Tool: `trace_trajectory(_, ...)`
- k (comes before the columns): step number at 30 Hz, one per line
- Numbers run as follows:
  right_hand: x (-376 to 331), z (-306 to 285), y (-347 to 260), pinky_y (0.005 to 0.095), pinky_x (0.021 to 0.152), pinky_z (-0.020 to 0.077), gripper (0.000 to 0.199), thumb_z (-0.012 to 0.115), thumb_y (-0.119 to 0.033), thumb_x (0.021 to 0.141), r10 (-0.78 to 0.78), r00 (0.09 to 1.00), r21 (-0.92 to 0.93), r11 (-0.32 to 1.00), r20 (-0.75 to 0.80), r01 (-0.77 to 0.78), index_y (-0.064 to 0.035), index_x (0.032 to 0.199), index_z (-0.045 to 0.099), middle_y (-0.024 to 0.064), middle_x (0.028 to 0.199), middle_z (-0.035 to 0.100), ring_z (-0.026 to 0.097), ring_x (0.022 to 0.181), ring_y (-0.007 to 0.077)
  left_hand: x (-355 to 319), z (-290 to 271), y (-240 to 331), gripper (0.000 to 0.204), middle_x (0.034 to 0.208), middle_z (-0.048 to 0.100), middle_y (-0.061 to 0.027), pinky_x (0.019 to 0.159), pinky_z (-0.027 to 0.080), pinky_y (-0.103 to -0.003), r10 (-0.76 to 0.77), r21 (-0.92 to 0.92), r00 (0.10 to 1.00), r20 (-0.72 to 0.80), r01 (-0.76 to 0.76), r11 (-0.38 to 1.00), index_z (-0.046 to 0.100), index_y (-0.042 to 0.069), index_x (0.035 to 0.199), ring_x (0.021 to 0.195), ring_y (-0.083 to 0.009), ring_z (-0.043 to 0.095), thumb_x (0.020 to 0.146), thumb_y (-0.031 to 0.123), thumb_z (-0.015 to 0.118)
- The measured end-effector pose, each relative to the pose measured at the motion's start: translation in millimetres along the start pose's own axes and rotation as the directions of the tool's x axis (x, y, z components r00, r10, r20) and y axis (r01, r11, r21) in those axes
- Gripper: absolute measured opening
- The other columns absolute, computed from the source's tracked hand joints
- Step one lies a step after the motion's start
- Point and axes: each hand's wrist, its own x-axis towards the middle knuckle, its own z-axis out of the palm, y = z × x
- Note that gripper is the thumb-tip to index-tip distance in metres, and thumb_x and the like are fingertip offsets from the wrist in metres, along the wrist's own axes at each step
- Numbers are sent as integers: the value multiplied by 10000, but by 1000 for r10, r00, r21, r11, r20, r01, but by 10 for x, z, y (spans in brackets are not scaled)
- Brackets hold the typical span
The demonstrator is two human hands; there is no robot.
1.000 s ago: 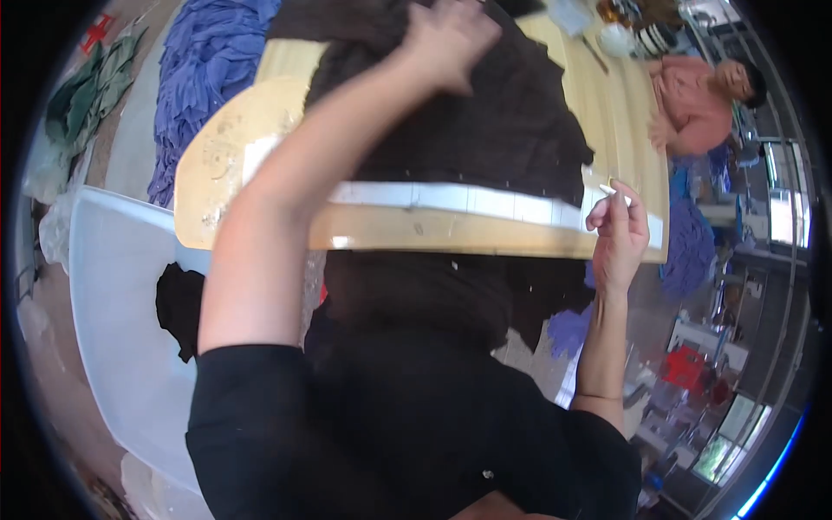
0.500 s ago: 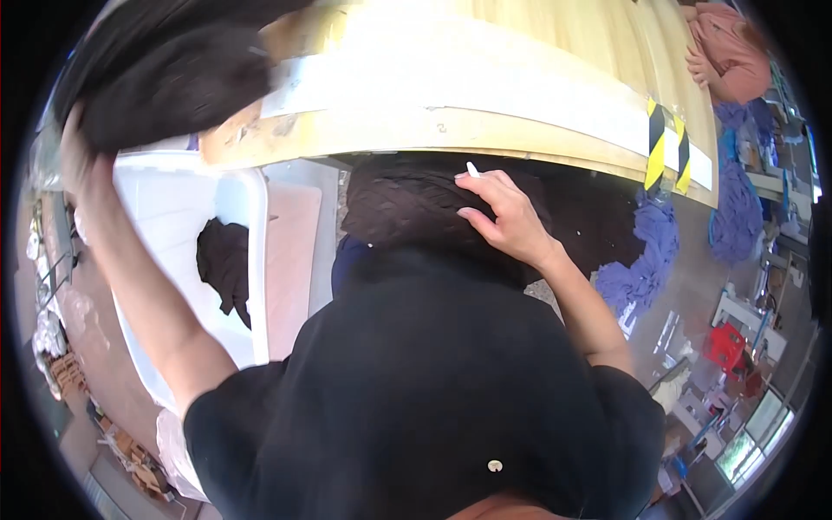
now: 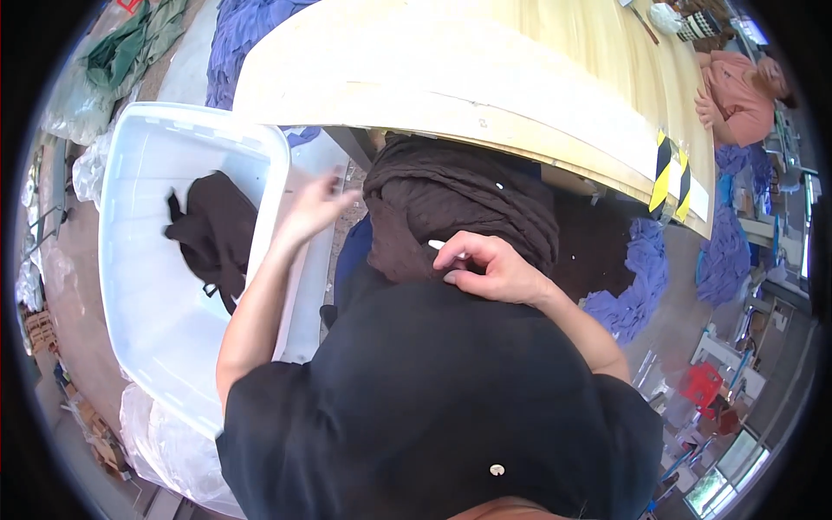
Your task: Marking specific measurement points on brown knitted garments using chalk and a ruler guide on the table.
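Note:
In my right hand a small white stick is pinched between thumb and fingers; whether it is chalk or a pen I cannot tell. That hand is at the near side of a heaped dark brown cloth in front of my body, partly under the table edge. My left hand, slightly blurred, is empty with its fingers apart, between the white bin and the heap. Inside the bin lies a crumpled dark brown piece of cloth.
A pale wooden table spans the far side, with yellow-black tape on its right corner. Purple cloth lies on the right, more purple cloth at far left. Another person is at the table's far right.
My left hand came down and inward from the far left and no longer holds the dark cloth. My right hand moved nearer to my body, still with the white stick.

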Motion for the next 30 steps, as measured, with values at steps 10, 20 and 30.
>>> trace_trajectory(10,-241,-403,132,279,798,465,257,624,-5,754,-341,736,-538,842,-584,-37,-43,1006,592,84,989,600,586,908,187,-60,-49,791,244,1000,581,-23,836,413,-236,257,-625,966,-26,-216,750,545,-4,1085,943,-89,520,862,4,446)
trace_trajectory(20,-54,-685,-26,236,771,442,264,566,59,719,-380,702,-450,888,-602,94,-12,973,558,27,910,583,554,871,114,-274,-375,1552,210,972,603,-40,811,430,-215,275,-661,954,-122,-285,694,560,-24,1052,890,-95,551,854,28,517)
trace_trajectory(30,-576,-846,-652,221,780,435,313,497,116,689,-411,548,-303,911,-728,281,-10,971,548,23,898,580,552,858,101,-140,-464,1658,354,903,594,-27,778,432,-249,308,-259,839,448,-207,943,584,-13,1014,867,-98,524,918,318,505)
